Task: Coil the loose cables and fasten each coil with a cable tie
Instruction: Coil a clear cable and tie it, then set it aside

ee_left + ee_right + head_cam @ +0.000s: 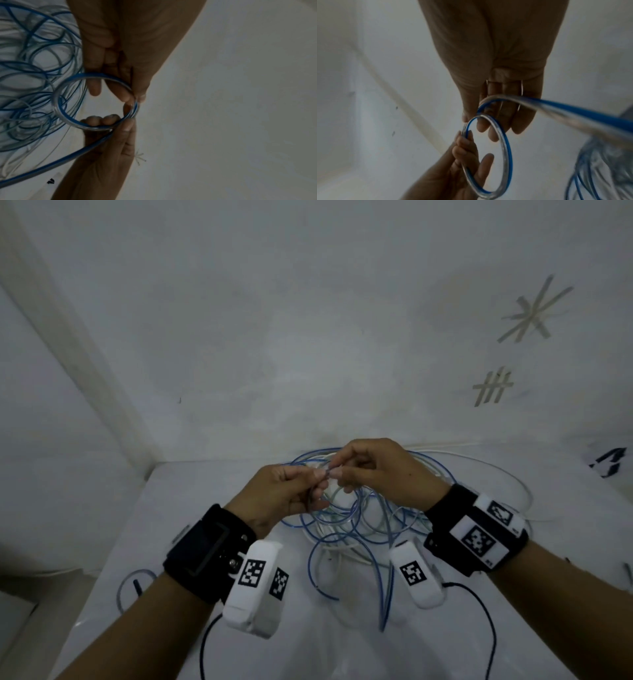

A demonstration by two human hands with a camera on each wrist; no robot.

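Near edge: a small tied coil [135, 585] lies by the table's [113, 556] left edge, a dark strip across it, likely a tie. One coil done, by the look of it.
Left hand: the left hand [277, 496] is raised over mid-table, thumb and fingers pinching the loop [96, 102] where its strands cross.
Right hand: the right hand [383, 474] meets it fingertip to fingertip, pinching the same crossing; the cable [573, 108] runs off under its fingers.
Loop: only a turn or two made, held in the air between both hands.
Pile: the tangle [359, 518] of blue and white cable sprawls beneath the hands, toward the far edge.
Progress: early. Most of this cable is unwound, and no loose tie is visible.
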